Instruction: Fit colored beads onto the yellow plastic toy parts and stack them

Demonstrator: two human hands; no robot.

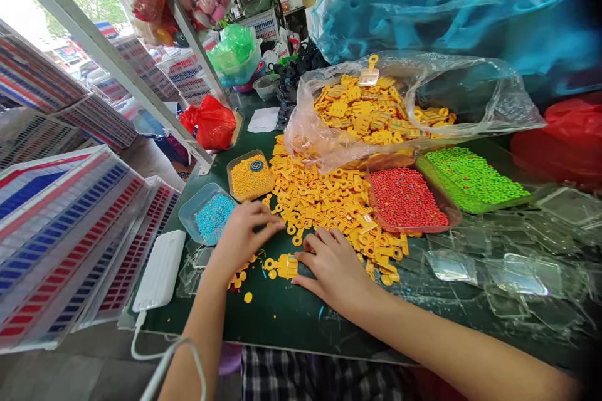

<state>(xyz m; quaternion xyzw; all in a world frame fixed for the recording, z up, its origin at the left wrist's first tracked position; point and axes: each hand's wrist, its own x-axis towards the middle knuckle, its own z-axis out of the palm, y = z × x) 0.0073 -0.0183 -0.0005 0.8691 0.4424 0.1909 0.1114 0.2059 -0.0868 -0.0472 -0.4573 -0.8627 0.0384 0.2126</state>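
Observation:
A yellow plastic piece with a ring at one end [286, 266] lies flat on the dark green table. My right hand [333, 269] holds its right edge between thumb and fingers. Just above and left of the piece is my left hand [247, 232], its thumb and fingertips drawn together; whatever they may hold is too small to make out. Beside that hand stand a tub of blue beads [187, 213] and a tub of yellow beads [235, 191] with a round dark disc on top. A heap of similar yellow pieces [324, 200] spreads beyond both hands.
A clear bag [301, 119] of yellow pieces lies behind the heap. Tubs of red beads [454, 216] and green beads [493, 203] stand right, near clear plastic covers [451, 266]. A cabled white power bank [160, 269] lies left, beside stacked crates [70, 232].

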